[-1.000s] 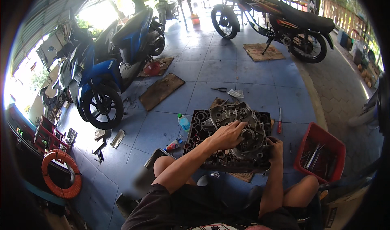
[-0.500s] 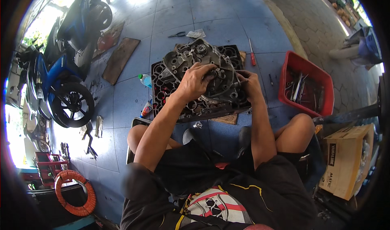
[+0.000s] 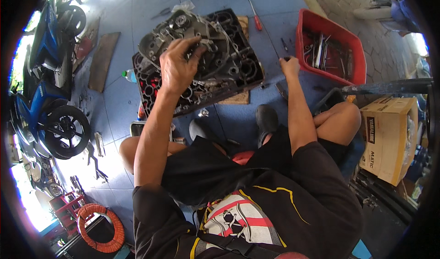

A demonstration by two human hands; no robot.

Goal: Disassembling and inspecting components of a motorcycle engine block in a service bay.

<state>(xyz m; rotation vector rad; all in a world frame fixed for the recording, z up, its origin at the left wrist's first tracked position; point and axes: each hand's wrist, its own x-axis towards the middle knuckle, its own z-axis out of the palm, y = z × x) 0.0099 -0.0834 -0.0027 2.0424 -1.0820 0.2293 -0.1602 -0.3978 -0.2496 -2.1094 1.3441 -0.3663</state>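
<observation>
My left hand reaches over a metal engine casing, its fingers curled at a fitting in the casing's middle; what they grip is hidden. The casing rests on a black plastic crate full of round openings, set on brown board. My right hand is off to the right of the crate, fingers closed, near the red bin of metal tools. Anything inside that hand is too small to make out. A red-handled screwdriver lies on the tiles behind it.
A blue scooter stands at left, near a wooden plank and an orange coil. A green-capped bottle is beside the crate. At right are a cardboard box and a dark bar. My bent knees flank the crate's near side.
The view has tipped down toward my body. My right hand has left the casing's right side and moved out beside the red bin; my left hand stays on the casing.
</observation>
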